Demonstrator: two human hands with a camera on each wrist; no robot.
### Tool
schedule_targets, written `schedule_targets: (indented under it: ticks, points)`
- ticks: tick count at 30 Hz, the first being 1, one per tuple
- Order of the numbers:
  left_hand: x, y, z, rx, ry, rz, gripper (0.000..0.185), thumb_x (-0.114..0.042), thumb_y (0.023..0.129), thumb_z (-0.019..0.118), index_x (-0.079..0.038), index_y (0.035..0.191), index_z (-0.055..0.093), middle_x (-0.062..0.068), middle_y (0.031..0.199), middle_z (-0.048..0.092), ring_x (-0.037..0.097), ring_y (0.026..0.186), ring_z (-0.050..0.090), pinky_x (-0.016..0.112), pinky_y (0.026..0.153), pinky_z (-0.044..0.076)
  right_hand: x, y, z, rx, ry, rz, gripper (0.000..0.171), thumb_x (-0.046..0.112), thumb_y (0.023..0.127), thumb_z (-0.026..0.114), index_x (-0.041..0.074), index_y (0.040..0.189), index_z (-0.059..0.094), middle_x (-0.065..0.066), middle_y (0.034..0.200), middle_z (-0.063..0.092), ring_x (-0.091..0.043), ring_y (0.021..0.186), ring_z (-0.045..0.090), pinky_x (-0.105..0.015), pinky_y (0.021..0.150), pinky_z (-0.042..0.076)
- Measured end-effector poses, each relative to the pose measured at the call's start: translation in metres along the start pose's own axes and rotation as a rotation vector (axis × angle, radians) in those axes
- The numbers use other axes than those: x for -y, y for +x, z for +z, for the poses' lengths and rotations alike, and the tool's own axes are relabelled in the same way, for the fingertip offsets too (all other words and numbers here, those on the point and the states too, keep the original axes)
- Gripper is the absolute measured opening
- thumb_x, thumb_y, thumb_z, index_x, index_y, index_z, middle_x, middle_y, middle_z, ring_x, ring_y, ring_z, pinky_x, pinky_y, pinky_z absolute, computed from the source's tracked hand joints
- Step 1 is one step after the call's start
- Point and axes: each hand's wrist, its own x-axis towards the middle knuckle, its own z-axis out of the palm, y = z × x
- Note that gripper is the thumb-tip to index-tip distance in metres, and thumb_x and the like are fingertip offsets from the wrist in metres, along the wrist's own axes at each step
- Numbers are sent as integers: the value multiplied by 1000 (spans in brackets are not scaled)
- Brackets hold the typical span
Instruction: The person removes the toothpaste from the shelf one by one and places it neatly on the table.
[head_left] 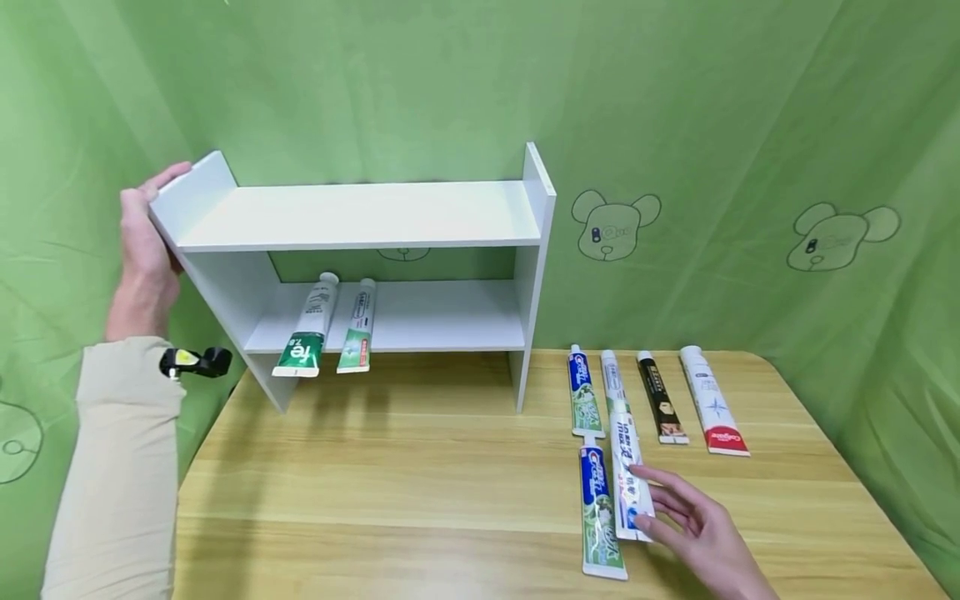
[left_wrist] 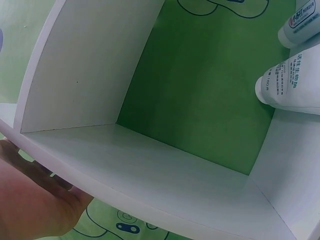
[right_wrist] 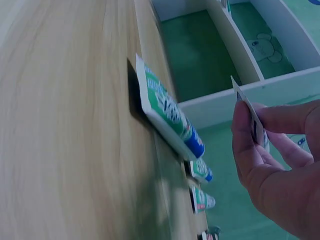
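Observation:
My left hand [head_left: 146, 242] grips the left side panel of a white two-tier shelf [head_left: 360, 217] near its top corner. In the left wrist view, part of that hand is hidden behind the panel. My right hand [head_left: 701, 533] pinches a white toothpaste tube [head_left: 628, 471] with blue lettering by its flat end, thumb on one side and fingers on the other. The right wrist view shows this tube nearly edge-on, raised off the table. Beside it lies a blue and green Crest tube [head_left: 600, 517]. The held tube's cap end overlaps another white and green tube [head_left: 613, 379] in the head view.
On the shelf's lower board lie a green and white tube [head_left: 307, 329] and a smaller white and green tube [head_left: 358, 329]. Another Crest tube [head_left: 585, 392], a black tube [head_left: 662, 398] and a red and white Colgate tube [head_left: 712, 400] lie on the wooden table [head_left: 420, 483]. Green cloth hangs behind.

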Motion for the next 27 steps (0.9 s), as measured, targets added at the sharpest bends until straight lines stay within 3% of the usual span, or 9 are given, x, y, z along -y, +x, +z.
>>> schedule_targets:
  ticks: [5,12,17,27]
  points:
    - [1,0,0,6,19,2,48,-37,106,32,-22,144,57,3,122,63,14,89,60,24,63,49,-7,0,-7,-2,-42,10,73,25,88,82,11,152,48,-21,154,47,-21,124,62,-17,91,51]
    - [0,-1,-1,5,20,6,48,-37,106,32,-22,144,58,4,122,63,14,89,60,24,64,49,-16,2,-16,24,-56,105,73,20,87,83,11,151,50,-24,154,46,-38,129,58,-23,91,55]
    - [1,-1,-1,10,26,-1,48,-37,106,32,-22,144,57,4,123,63,14,89,60,24,64,50,-23,3,-19,39,-61,170,69,15,88,82,10,149,52,-27,148,51,-36,123,62,-29,90,58]
    - [0,0,-1,9,17,4,47,-36,105,33,-22,144,57,4,123,63,14,89,60,24,64,49,-32,6,-19,97,-79,185,66,6,85,81,6,146,55,-21,137,60,-25,110,67,-29,85,59]
